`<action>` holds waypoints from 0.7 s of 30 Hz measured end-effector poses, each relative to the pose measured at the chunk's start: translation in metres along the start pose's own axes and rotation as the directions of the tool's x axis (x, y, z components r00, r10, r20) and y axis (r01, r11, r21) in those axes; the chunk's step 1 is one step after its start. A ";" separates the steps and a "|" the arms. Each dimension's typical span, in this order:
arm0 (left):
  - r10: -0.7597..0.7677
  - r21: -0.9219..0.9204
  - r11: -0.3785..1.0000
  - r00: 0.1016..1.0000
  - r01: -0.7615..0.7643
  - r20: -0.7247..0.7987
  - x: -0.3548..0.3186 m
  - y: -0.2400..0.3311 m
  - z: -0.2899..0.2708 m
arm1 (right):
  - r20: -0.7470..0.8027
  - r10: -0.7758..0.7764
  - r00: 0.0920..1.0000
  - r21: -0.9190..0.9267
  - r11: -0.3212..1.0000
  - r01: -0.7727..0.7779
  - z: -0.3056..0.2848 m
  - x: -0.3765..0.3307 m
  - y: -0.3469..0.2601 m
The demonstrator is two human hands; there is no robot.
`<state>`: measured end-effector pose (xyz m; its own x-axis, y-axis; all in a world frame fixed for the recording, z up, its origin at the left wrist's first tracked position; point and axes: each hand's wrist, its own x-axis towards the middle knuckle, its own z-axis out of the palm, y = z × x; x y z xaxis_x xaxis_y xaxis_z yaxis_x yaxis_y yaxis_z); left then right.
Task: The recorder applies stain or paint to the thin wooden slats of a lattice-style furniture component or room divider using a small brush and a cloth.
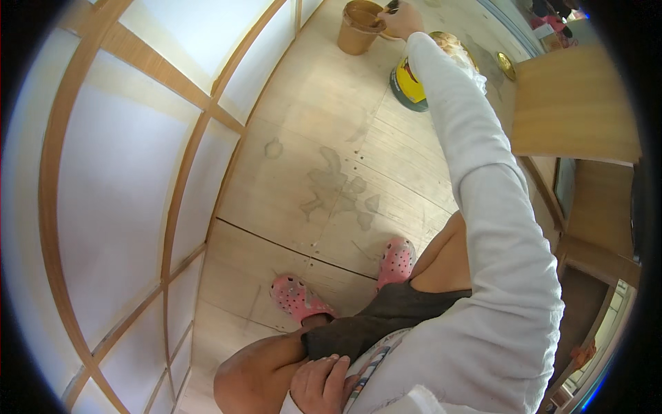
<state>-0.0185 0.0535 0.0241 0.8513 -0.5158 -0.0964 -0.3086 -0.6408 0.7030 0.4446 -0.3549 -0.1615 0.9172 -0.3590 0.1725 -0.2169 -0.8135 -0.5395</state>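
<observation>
My right hand (401, 21) reaches far forward at the top of the view, closed around a paintbrush (393, 6). The brush's dark handle shows above the fingers, and its lower end dips into a brown plastic pot (357, 36). Just right of the pot, partly behind my white sleeve, stands a yellow and dark green paint can (412, 86) with crumpled whitish material over its top. My left hand (324, 383) rests on my lap by my thigh, with its fingers lying loosely and nothing seen in them.
A wood-framed wall with white panels (124, 159) runs along the left. Stained pale boards (310, 172) form the floor. A gold round lid (505, 66) lies beyond the can, and a wooden cabinet (576, 103) stands at right. My pink clogs (296, 297) are below me.
</observation>
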 end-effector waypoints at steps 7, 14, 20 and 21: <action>0.010 -0.033 0.999 1.000 -0.011 -0.014 0.001 0.002 -0.002 | -0.425 0.028 0.905 0.138 0.990 0.034 -0.021 0.028 0.039; 0.018 -0.007 1.000 1.000 -0.018 0.015 0.000 0.004 0.003 | 0.037 0.367 0.930 0.720 0.636 -0.279 -0.054 -0.025 0.006; 0.033 0.002 0.999 0.998 -0.033 -0.053 -0.005 0.016 0.010 | -0.052 0.150 0.987 0.452 0.885 -0.111 -0.036 -0.022 0.028; -0.171 -0.083 0.982 0.985 0.172 0.009 -0.014 0.023 0.011 | -0.053 0.107 0.993 0.347 0.934 -0.082 -0.028 -0.028 0.019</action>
<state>-0.0420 0.0395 0.0341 0.8878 -0.4033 -0.2217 -0.1217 -0.6705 0.7319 0.4052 -0.3728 -0.1536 0.8696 -0.4680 0.1575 -0.1621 -0.5718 -0.8042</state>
